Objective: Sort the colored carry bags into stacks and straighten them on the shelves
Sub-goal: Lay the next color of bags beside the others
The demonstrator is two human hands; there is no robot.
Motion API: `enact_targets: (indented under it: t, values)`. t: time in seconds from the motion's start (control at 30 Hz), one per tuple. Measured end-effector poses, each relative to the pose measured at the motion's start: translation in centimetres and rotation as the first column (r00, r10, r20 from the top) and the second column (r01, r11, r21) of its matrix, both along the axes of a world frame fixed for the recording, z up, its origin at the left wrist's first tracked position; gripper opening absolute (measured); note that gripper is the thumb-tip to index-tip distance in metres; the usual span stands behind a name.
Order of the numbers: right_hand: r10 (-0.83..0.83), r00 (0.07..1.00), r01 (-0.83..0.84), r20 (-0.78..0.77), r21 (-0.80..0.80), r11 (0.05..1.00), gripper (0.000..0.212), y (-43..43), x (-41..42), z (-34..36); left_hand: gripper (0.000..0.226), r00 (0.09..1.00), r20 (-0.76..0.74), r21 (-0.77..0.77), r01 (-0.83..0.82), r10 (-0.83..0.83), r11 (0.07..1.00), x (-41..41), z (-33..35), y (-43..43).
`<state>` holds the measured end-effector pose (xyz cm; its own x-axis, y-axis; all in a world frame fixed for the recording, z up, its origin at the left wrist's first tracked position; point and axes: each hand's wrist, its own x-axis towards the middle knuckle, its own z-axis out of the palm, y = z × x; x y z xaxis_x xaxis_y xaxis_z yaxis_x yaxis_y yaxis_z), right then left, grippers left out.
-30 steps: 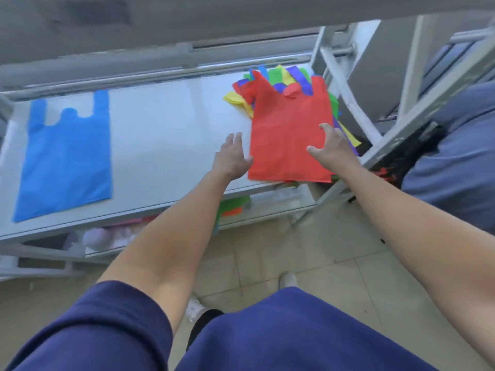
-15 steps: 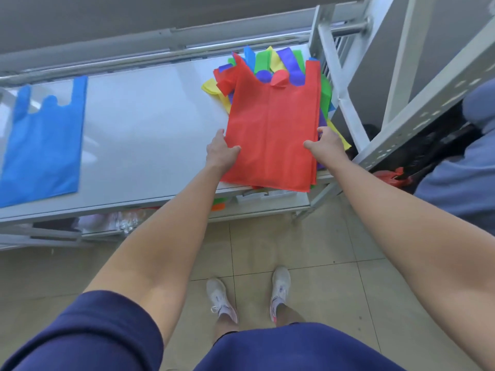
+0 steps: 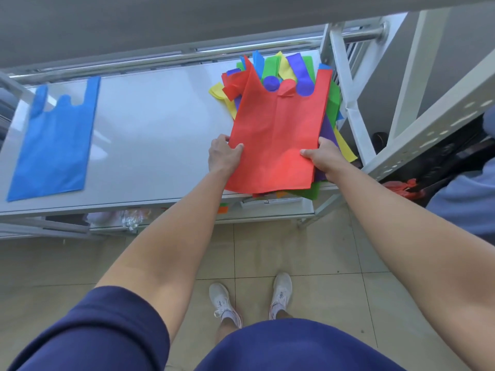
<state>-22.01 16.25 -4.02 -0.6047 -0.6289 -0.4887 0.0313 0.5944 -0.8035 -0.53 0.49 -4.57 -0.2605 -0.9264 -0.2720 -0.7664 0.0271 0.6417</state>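
A red carry bag (image 3: 278,135) lies on top of a mixed pile of bags (image 3: 333,103) in green, yellow, purple and blue at the right end of the white shelf (image 3: 160,124). My left hand (image 3: 223,153) pinches the red bag's left edge, thumb on top. On the opposite edge, my right hand (image 3: 324,155) pinches it the same way. A single blue bag (image 3: 55,137) lies flat at the shelf's left end.
A white slanted frame post (image 3: 348,97) stands right beside the pile. A lower shelf (image 3: 270,207) holds more bags and clear wrapping. A red plastic bag (image 3: 401,187) lies on the floor at right. My white shoes (image 3: 225,303) stand on beige tiles.
Both hands went from open and reaching over the red bag to pinching its two side edges. The view tilted down, showing the floor and my shoes.
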Motion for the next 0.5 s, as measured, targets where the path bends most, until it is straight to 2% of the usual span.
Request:
enact_targets:
  t: [0.13, 0.23, 0.3, 0.4, 0.5]
  values:
    - [-0.040, 0.940, 0.070, 0.339, -0.078, 0.994, 0.033, 0.8, 0.1, 0.0, 0.040, 0.997, -0.064, 0.081, -0.031, 0.037, 0.996, 0.8, 0.4, -0.7]
    - [-0.023, 0.891, 0.073, 0.454, -0.093, 0.993, 0.027, 1.2, 0.4, 0.4, 0.036, 0.994, -0.108, 0.112, 0.020, -0.008, 0.994, 1.5, 1.0, -1.2]
    - [-0.040, 0.879, 0.088, 0.475, -0.080, 0.993, 0.022, 1.2, 0.7, 0.4, 0.030, 0.992, -0.121, 0.105, 0.043, -0.030, 0.994, 2.0, 1.6, -1.0]
    - [-0.097, 0.902, 0.141, 0.422, -0.073, 0.987, 0.022, 0.5, 1.1, 0.1, 0.025, 0.994, -0.089, 0.061, 0.074, -0.068, 0.995, 2.5, 3.0, -0.2]
    - [-0.090, 0.914, 0.137, 0.395, -0.092, 0.986, 0.013, -0.6, 1.9, 0.1, 0.020, 0.994, -0.072, 0.029, 0.088, -0.086, 0.996, 3.2, 4.5, 0.4]
